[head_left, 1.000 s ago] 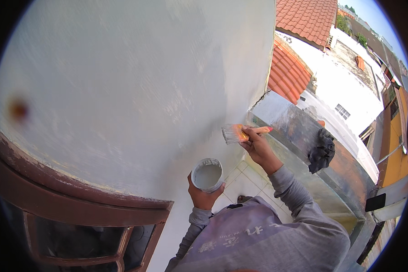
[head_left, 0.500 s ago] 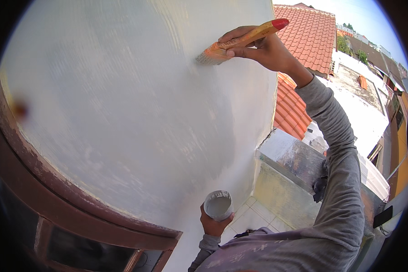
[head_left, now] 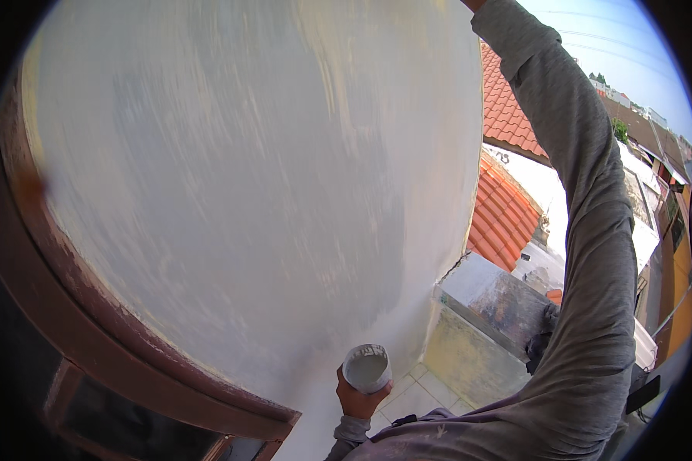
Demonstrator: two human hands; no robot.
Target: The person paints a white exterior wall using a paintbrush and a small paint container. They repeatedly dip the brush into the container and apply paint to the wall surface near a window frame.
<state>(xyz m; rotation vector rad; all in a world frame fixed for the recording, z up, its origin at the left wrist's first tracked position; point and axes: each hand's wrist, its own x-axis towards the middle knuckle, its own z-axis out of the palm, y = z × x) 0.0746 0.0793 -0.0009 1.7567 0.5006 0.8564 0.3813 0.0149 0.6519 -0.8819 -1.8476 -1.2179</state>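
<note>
Compared with half a second ago, the right sleeve (head_left: 584,169) stretches higher, to the right edge of the wall (head_left: 269,192), and the brush has passed out of view. Only a sliver of wrist (head_left: 474,4) shows at the top, so I cannot tell what the right hand grips. The left hand (head_left: 361,401) clasps a cup (head_left: 367,351) of grey paint from its near side, mouth upward, near the wall's lower right corner and the tiled floor (head_left: 412,398).
</note>
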